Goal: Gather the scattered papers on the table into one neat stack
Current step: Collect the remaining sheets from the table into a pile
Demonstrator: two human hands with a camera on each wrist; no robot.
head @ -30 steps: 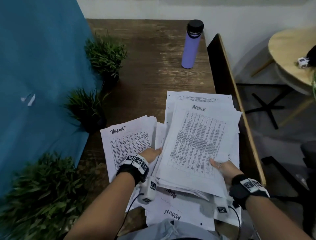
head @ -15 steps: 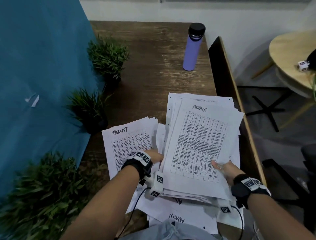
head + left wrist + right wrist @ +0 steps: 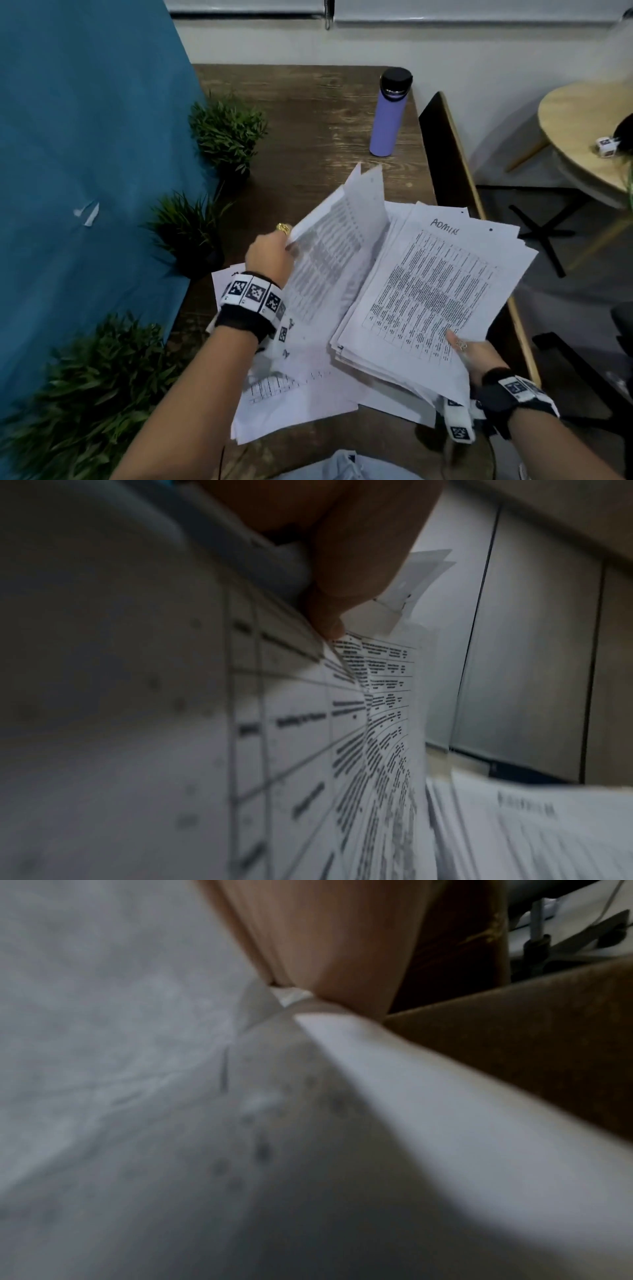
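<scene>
My right hand (image 3: 471,353) grips the near edge of a thick, fanned stack of printed papers (image 3: 435,287) headed "ADMIN", held tilted above the wooden table (image 3: 308,113). My left hand (image 3: 270,251) pinches a few printed sheets (image 3: 332,253) by their left edge and holds them raised on edge beside the stack. In the left wrist view, my fingers (image 3: 346,569) clamp those sheets (image 3: 373,723). In the right wrist view, my thumb (image 3: 329,934) presses on the stack (image 3: 171,1123). More loose sheets (image 3: 301,387) lie flat on the table under my left forearm.
A purple bottle (image 3: 388,113) with a black cap stands at the far right of the table. Three small green plants (image 3: 226,133) line the left edge along a teal cloth (image 3: 78,171). A dark board (image 3: 452,164) runs beside the table's right edge.
My left hand has picked up the "TASKLIST" sheets from the table and swung them upright toward the stack. The right hand has tilted the stack to the right.
</scene>
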